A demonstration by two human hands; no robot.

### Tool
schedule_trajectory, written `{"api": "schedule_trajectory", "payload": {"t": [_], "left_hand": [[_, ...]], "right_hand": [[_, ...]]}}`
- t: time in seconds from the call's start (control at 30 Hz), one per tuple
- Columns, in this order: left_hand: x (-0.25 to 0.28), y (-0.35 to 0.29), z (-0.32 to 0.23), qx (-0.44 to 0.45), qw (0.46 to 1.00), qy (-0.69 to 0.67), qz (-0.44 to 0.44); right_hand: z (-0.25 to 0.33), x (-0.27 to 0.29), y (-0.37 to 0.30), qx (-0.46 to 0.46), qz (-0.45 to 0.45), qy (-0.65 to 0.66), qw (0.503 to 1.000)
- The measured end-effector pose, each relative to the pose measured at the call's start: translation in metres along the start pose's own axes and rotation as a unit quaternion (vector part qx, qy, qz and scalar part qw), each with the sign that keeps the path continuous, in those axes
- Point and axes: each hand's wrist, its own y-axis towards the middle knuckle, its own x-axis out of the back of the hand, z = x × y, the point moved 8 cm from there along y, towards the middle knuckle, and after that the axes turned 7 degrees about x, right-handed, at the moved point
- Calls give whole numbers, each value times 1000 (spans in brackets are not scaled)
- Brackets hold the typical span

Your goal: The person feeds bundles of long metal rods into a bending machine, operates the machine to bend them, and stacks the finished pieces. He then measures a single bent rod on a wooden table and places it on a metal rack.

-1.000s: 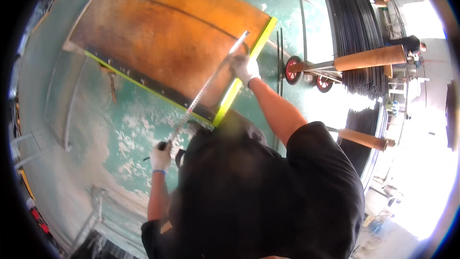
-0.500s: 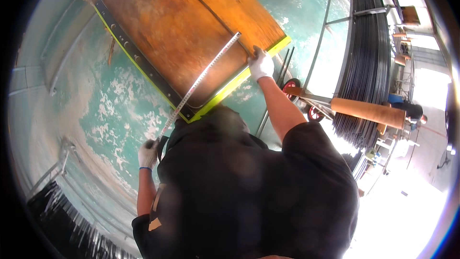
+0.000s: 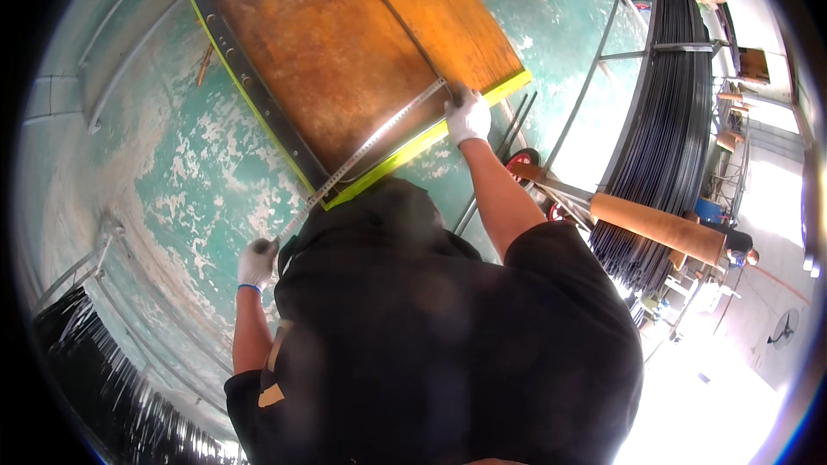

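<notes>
A white tape measure (image 3: 379,132) stretches slantwise over the near end of a brown, worn tabletop (image 3: 301,43) with yellow-green edging. My left hand (image 3: 257,263), in a white glove with dark fingertips, is closed on the tape's lower end, off the table's near left corner; the case cannot be made out. At the near edge, toward the right, my gloved right hand (image 3: 468,116) is closed on the near end of a thin black strip (image 3: 392,9) that runs lengthwise over the tabletop. The tape's far end lies beside the strip, close to my right fingers.
A dark metal bar (image 3: 250,86) with round holes lines the table's left side. To the right stands a rack with many long black strips (image 3: 659,112), a brown roll (image 3: 659,226) and red wheels (image 3: 522,159). More dark strips (image 3: 103,362) are at lower left. Another person (image 3: 736,241) is far right.
The tape's far end has come nearer to my right hand and the table's near edge. My left hand has shifted slightly left. The whole view has turned a little.
</notes>
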Motion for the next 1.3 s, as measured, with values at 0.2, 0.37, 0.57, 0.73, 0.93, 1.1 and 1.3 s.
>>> {"api": "schedule_trajectory", "payload": {"t": [0.2,0.37,0.57,0.73,0.93,1.1,1.3], "left_hand": [[13,16,0,4,999,33,13],[14,22,-2,-11,999,48,24],[6,30,8,-44,996,79,24],[9,34,7,0,997,66,41],[23,46,0,8,997,67,36],[29,48,-8,-13,998,62,16],[25,51,2,-13,999,45,25]], "right_hand": [[6,2,1,-11,-6,-11,1000],[6,-2,0,17,-9,-11,1000],[11,-1,-1,17,-3,-42,999],[22,3,-3,20,-2,-62,998],[11,-7,-1,32,2,-58,998],[6,-11,1,36,1,-62,997],[6,-10,4,36,-1,-57,998]]}}
